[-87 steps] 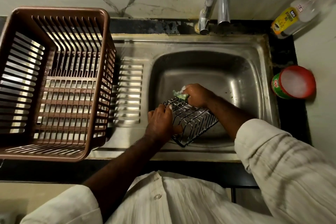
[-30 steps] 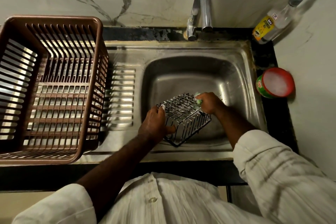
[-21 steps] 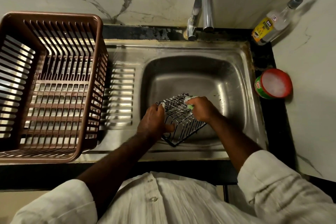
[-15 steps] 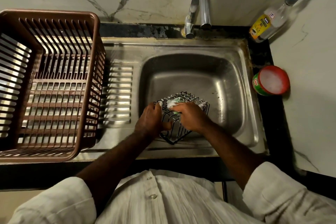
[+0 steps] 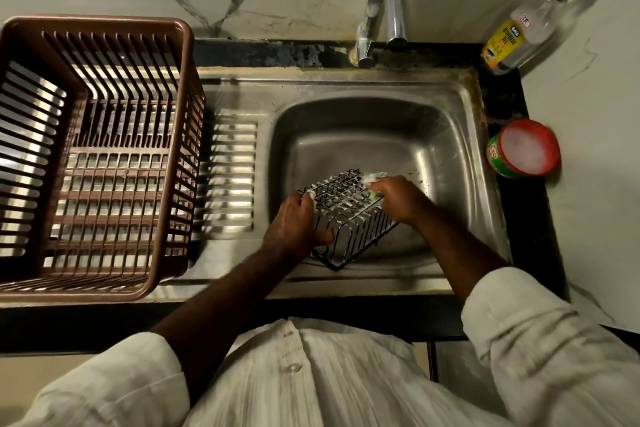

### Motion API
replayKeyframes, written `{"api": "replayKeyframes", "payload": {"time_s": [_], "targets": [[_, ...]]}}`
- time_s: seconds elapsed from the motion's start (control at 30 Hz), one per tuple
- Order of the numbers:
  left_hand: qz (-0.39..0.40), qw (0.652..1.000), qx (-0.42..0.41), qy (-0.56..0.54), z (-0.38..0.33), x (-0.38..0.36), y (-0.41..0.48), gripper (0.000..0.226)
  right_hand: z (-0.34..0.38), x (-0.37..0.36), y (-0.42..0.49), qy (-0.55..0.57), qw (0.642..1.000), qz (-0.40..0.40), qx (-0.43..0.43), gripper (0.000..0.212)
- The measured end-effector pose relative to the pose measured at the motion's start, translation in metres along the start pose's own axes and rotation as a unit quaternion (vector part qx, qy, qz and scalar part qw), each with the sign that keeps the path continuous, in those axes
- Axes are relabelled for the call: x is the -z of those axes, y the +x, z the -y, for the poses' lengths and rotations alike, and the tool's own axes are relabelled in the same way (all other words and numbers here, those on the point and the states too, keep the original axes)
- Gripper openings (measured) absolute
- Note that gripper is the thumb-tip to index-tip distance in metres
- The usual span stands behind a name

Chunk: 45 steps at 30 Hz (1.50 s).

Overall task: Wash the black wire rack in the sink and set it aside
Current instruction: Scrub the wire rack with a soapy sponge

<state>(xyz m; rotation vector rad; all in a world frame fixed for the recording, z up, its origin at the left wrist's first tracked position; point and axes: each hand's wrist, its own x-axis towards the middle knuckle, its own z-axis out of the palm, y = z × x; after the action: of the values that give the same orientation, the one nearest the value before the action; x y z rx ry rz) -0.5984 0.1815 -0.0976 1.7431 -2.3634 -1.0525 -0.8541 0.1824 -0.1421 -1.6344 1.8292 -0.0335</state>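
Scrubbing has shifted a bit: the right hand (image 5: 398, 199), fingers curled round a soapy green scrubber (image 5: 375, 180), has slid from the rack's middle out to its far right corner. The black wire rack (image 5: 349, 218) sits tilted in the sink (image 5: 450, 135), near side, with the left hand (image 5: 294, 222) gripping its left edge. No water is running from the tap (image 5: 388, 0), so I'd guess rinsing comes later.

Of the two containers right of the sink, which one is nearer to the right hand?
The round red-rimmed tub, beside the basin; the clear bottle with the yellow label stands farther back, in the corner.
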Motion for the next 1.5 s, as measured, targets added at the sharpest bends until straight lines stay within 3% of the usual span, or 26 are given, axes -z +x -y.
{"api": "replayKeyframes", "payload": {"time_s": [0.1, 0.27, 0.6, 0.7, 0.8, 0.9, 1.0, 1.07, 1.2, 1.27, 1.33, 1.4, 1.5], "targets": [[0.001, 1.0, -0.002, 0.009, -0.002, -0.001, 0.0, 0.078, -0.019, 0.002, 0.013, 0.003, 0.998, -0.005, -0.058, 0.055], [0.005, 1.0, -0.003, 0.012, -0.004, 0.0, 0.003, 0.077, 0.0, 0.004, 0.02, 0.012, 0.996, -0.019, -0.084, 0.041], [0.005, 1.0, -0.002, 0.015, -0.005, 0.001, 0.001, 0.071, 0.092, -0.009, -0.06, 0.084, 0.989, -0.081, 0.089, 0.053], [0.021, 1.0, -0.001, 0.007, -0.005, 0.004, 0.0, 0.079, 0.113, -0.011, -0.078, 0.1, 0.982, -0.097, 0.125, 0.049], [0.026, 1.0, -0.004, -0.008, -0.006, 0.006, -0.001, 0.092, 0.12, -0.014, -0.084, 0.105, 0.979, -0.106, 0.138, 0.048], [0.013, 0.999, 0.008, -0.035, -0.015, 0.009, -0.002, 0.087, 0.121, -0.007, -0.088, 0.14, 0.967, -0.174, 0.12, 0.048], [-0.002, 0.997, 0.045, -0.058, -0.028, 0.013, 0.004, 0.083, 0.12, 0.002, -0.093, 0.223, 0.923, -0.308, 0.065, 0.049], [-0.008, 0.993, 0.091, -0.068, -0.037, 0.021, 0.01, 0.08, 0.114, 0.004, -0.093, 0.303, 0.867, -0.396, -0.007, 0.044], [0.012, 0.974, 0.184, -0.135, -0.046, 0.043, 0.024, 0.065, 0.098, 0.007, -0.094, 0.525, 0.679, -0.496, -0.131, 0.059], [0.029, 0.95, 0.223, -0.216, -0.041, 0.048, 0.031, 0.071, 0.098, 0.005, -0.097, 0.576, 0.625, -0.502, -0.158, 0.056], [0.058, 0.9, 0.246, -0.354, -0.029, 0.044, 0.041, 0.082, 0.102, -0.002, -0.1, 0.616, 0.612, -0.466, -0.168, 0.046], [0.083, 0.84, 0.293, -0.449, -0.016, 0.038, 0.048, 0.098, 0.11, -0.01, -0.1, 0.634, 0.632, -0.404, -0.189, 0.036], [0.097, 0.8, 0.315, -0.502, -0.036, 0.054, 0.03, 0.056, 0.12, -0.019, -0.092, 0.636, 0.674, -0.305, -0.22, 0.028]]}}
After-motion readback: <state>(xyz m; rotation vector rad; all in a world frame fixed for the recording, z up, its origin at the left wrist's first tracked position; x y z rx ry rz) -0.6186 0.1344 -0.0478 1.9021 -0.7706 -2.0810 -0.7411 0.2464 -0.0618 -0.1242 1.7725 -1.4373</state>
